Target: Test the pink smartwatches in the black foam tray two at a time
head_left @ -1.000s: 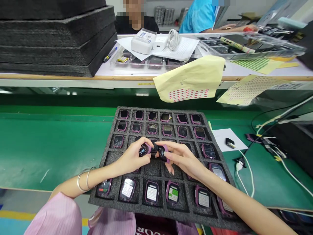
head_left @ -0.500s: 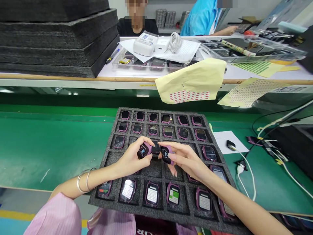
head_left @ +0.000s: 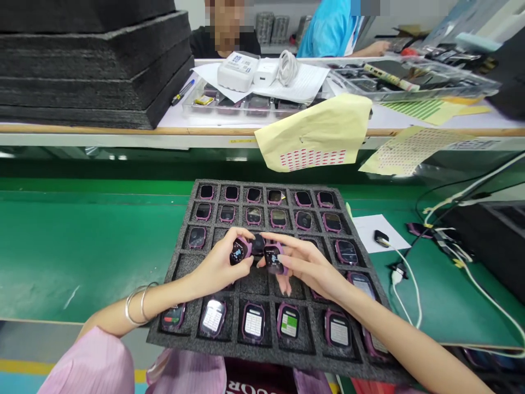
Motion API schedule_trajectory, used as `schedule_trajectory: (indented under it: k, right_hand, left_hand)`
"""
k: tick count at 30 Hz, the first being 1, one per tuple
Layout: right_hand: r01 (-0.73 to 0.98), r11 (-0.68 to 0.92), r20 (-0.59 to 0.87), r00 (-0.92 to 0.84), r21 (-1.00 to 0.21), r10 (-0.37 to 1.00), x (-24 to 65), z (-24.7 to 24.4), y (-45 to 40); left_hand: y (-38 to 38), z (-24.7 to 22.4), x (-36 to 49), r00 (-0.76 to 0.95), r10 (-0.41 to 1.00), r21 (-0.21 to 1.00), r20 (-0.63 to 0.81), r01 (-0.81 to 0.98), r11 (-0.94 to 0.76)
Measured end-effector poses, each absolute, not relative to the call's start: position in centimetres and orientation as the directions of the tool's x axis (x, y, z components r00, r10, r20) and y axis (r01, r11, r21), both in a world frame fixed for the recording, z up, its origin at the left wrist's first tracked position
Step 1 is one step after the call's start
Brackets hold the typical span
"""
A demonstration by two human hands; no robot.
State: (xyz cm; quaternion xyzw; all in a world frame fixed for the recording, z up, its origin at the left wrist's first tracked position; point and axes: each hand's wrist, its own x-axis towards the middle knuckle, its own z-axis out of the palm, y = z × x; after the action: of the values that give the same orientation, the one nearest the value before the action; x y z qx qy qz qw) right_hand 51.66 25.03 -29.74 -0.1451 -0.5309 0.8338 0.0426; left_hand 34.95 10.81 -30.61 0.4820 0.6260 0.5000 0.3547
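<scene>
Hardly shifted since earlier, left hand [head_left: 217,265] and right hand [head_left: 305,265] each grip one watch, two watches above the foam tray [head_left: 180,268].

Head camera looks forward and down, close over foam tray [head_left: 180,262].

Left grip [head_left: 223,262], right grip [head_left: 305,265], both closed.

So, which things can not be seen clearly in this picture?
- Head view: the pockets of the foam tray under the left hand and right hand are hidden by them.
- Text on the lit watch screens in the front row is too small to read.
- The tray's near right corner is covered by the right forearm.
- The watch in the left hand and the watch in the right hand show icons too small to make out.
</scene>
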Motion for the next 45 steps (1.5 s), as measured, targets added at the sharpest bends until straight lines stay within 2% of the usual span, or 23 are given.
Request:
schedule_trajectory:
  k: [3, 6, 10, 13, 25, 33, 35, 39, 42, 45]
  right_hand:
    - [0.101, -0.473, -0.215, -0.957, -0.875, 0.193, 51.7, -30.0, 25.2]
    - [0.104, -0.438, -0.210, -0.957, -0.893, 0.201, 51.8, -30.1, 25.4]
    - [0.082, -0.339, -0.179, -0.947, -0.937, 0.267, 51.8, -30.2, 25.4]
    - [0.096, -0.297, -0.193, -0.929, -0.950, 0.315, 52.0, -30.1, 25.3]
    - [0.079, -0.301, -0.181, -0.927, -0.950, 0.328, 52.3, -29.9, 25.3]
    - [0.126, -0.215, -0.205, -0.892, -0.968, 0.402, 52.1, -29.8, 24.9]
    - [0.137, -0.192, -0.203, -0.901, -0.972, 0.383, 52.1, -29.7, 24.9]
    - [0.165, -0.173, -0.206, -0.945, -0.971, 0.255, 52.5, -29.2, 25.3]
    - [0.225, -0.059, -0.233, -0.950, -0.973, 0.208, 53.3, -29.0, 25.8]
    - [0.298, 0.263, -0.224, -0.934, -0.918, 0.277, 54.4, -29.3, 26.2]
  left_hand:
    - [10.8, -31.1, 35.0, -0.271, 0.961, 0.998, -0.046, 0.039, 0.058]
    - [11.0, -31.2, 35.1, -0.211, 0.968, 0.972, -0.133, -0.220, 0.085]
    - [11.1, -30.7, 35.1, -0.194, 0.957, 0.925, -0.217, -0.355, 0.137]
    - [11.1, -30.6, 35.1, -0.192, 0.956, 0.924, -0.223, -0.354, 0.144]
    - [11.2, -31.1, 34.9, -0.158, 0.970, 0.937, -0.187, -0.325, 0.128]
    - [11.2, -31.4, 35.0, -0.142, 0.974, 0.935, -0.178, -0.334, 0.122]
    - [11.2, -31.3, 35.0, -0.147, 0.973, 0.935, -0.179, -0.332, 0.122]
    - [11.2, -30.9, 35.0, -0.165, 0.969, 0.934, -0.186, -0.337, 0.122]
    - [11.2, -30.6, 35.1, -0.171, 0.964, 0.928, -0.202, -0.348, 0.132]
    - [11.1, -30.6, 35.3, -0.156, 0.963, 0.920, -0.221, -0.359, 0.153]
